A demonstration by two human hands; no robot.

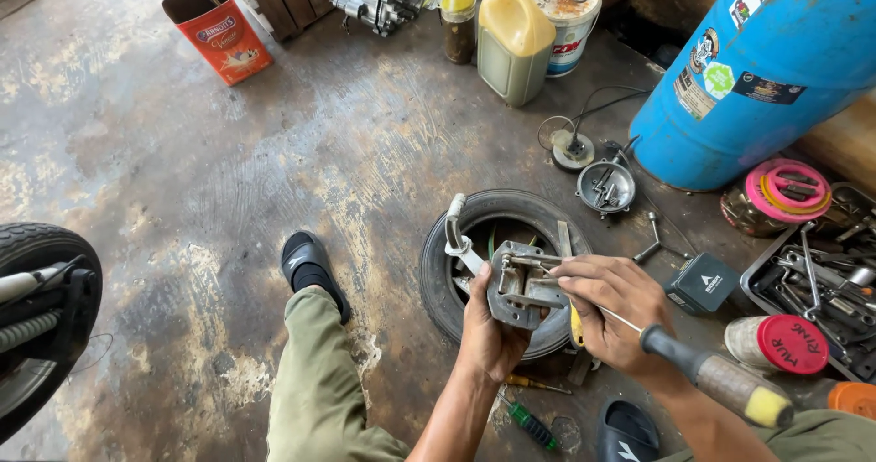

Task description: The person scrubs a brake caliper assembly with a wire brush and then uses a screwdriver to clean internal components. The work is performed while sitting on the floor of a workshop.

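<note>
My left hand (pixel 491 327) grips a grey metal bracket part (pixel 516 284) with a bent lever arm (pixel 456 238), held over a small black tyre (pixel 497 266) lying flat on the floor. My right hand (pixel 613 309) holds a screwdriver (pixel 707 375) with a dark and yellow handle; its fingertips press on the top of the metal part. The screwdriver's tip is hidden behind my fingers.
A tool tray (pixel 812 284), a red-capped can (pixel 776 343) and a small black box (pixel 701 284) lie at the right. A blue barrel (pixel 757 70) stands behind. Oil jugs (pixel 513 38), a red tin (pixel 217 31), a motorcycle wheel (pixel 36 325) and loose screwdrivers (pixel 531 423) surround me.
</note>
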